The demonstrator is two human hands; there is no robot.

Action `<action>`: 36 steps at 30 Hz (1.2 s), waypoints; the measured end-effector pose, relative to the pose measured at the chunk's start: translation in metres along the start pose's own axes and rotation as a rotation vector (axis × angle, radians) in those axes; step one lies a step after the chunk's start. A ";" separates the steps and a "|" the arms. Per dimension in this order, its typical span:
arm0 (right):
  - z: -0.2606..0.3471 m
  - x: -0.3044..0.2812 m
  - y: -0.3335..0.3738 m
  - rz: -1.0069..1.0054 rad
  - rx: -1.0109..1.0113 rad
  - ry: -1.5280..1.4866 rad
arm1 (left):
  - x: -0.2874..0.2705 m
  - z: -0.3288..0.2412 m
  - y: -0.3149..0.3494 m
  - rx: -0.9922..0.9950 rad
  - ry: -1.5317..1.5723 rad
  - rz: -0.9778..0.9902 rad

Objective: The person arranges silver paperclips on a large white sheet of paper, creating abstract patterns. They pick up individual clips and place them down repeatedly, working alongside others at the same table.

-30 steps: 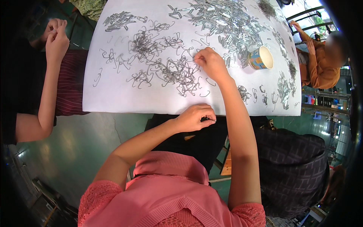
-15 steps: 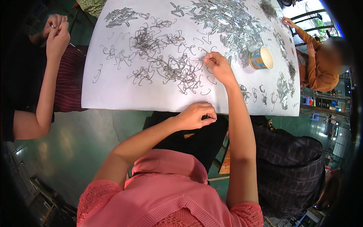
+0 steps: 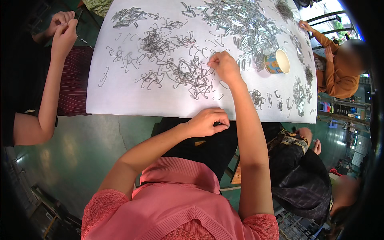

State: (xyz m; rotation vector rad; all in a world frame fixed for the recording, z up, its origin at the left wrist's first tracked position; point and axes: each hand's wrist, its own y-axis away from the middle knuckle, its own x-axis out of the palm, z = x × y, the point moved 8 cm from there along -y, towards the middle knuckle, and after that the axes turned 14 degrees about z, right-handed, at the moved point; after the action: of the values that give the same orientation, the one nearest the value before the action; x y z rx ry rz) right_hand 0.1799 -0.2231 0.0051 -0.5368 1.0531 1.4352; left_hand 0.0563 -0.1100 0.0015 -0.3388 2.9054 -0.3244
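Note:
Over the right side of a loose pile of thin bent wire hooks (image 3: 186, 74), my right hand (image 3: 227, 69) reaches out with thumb and fingertips pinched together. Whether a hook is between those fingertips is too small to see. My left hand (image 3: 206, 122) rests at the table's near edge, its fingers curled and thumb against them. What it holds, if anything, is hidden. Beyond my right hand lies a large heap of shiny, narrow metal clips (image 3: 244, 24). A paper cup (image 3: 272, 63) with a coloured pattern lies tipped to the right of that hand.
The white-covered table (image 3: 120, 98) also bears a smaller clip pile (image 3: 128, 17) and small wire clusters (image 3: 257, 98). At left, another person's hands (image 3: 64, 30) meet above their lap. Someone in brown (image 3: 340, 72) sits at right; a person in dark clothes (image 3: 300, 180) is close by my right.
My right hand has shifted slightly left, toward the hook pile. My left hand stays put. The dark-clothed person on my right has moved, and their hands now show.

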 end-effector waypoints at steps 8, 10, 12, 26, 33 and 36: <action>-0.016 -0.021 0.074 -0.085 -0.043 -0.511 | 0.001 -0.006 -0.001 0.007 -0.047 -0.040; -0.025 -0.022 0.107 -0.063 0.029 -0.560 | 0.000 -0.010 0.000 0.013 -0.058 -0.065; -0.040 -0.021 0.143 -0.054 0.097 -0.603 | 0.000 -0.015 -0.002 -0.014 -0.084 -0.094; -0.008 -0.033 0.214 -0.096 -0.009 -0.045 | 0.017 -0.032 -0.004 -0.065 -0.266 -0.096; -0.030 -0.031 0.233 -0.239 0.055 -0.599 | 0.022 -0.039 -0.007 -0.043 -0.238 -0.108; -0.035 -0.023 0.242 -0.312 0.059 -0.573 | 0.023 -0.041 -0.009 -0.033 -0.236 -0.121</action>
State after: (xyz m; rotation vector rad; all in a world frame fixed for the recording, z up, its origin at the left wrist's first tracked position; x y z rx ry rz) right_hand -0.0545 -0.2337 0.0758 -0.2088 0.5242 1.1736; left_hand 0.0273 -0.1162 0.0387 -0.5220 2.6668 -0.2365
